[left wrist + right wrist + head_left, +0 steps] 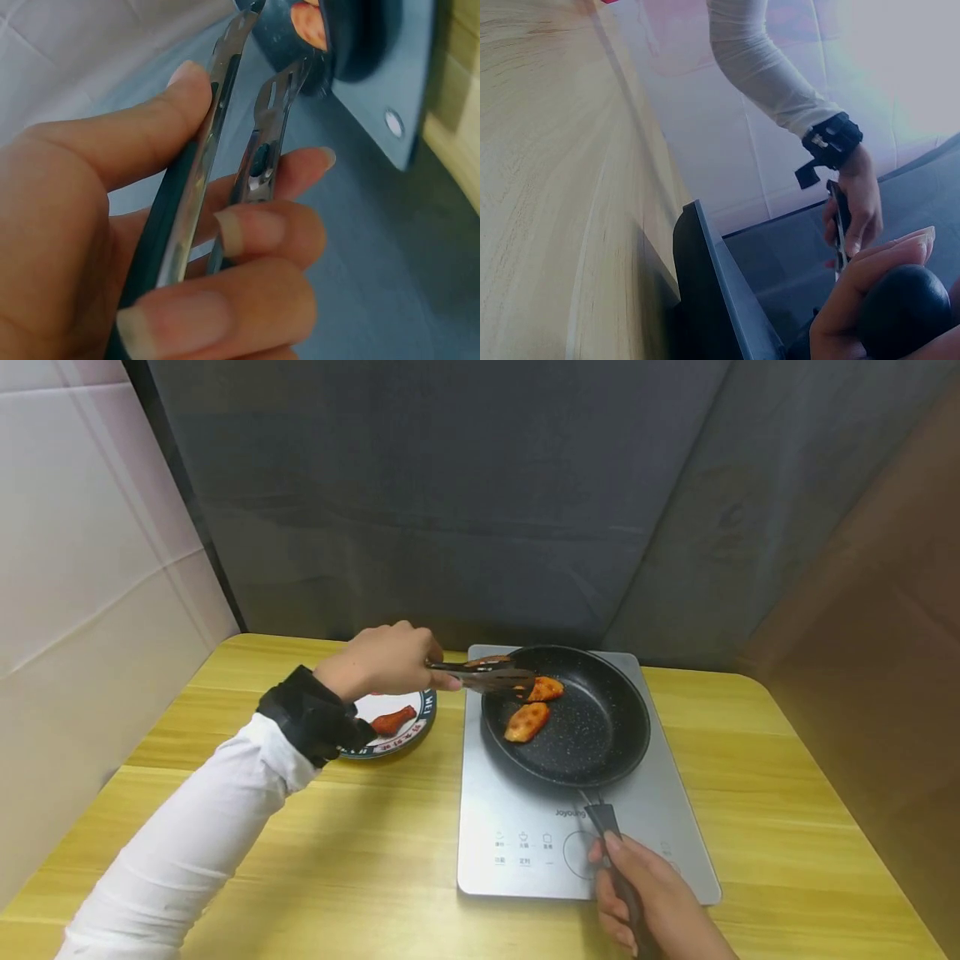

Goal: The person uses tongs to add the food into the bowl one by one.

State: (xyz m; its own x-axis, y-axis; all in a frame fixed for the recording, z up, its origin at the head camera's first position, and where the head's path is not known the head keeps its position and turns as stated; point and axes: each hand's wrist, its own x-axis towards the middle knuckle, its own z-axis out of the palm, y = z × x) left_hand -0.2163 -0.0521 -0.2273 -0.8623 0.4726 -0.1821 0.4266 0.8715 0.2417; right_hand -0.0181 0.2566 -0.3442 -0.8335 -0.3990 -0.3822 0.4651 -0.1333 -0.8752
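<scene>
My left hand (390, 660) holds metal tongs (487, 678) with dark grips, their arms spread apart in the left wrist view. Their tips reach over the left side of a black speckled frying pan (592, 735). One orange-brown piece of food (547, 688) lies right at the tips, partly covered by them. Another browned piece (528, 722) lies just nearer in the pan. With my right hand (648, 885) I grip the pan's black handle (602, 818), its rounded end showing in the right wrist view.
Beneath the pan is a silver induction cooker (517, 881) on the wooden table (337, 877). A patterned-rim plate (426, 720) with a reddish drumstick-shaped piece (393, 720) stands to its left, partly hidden by my left wrist. A dark curtain (450, 510) hangs behind the table.
</scene>
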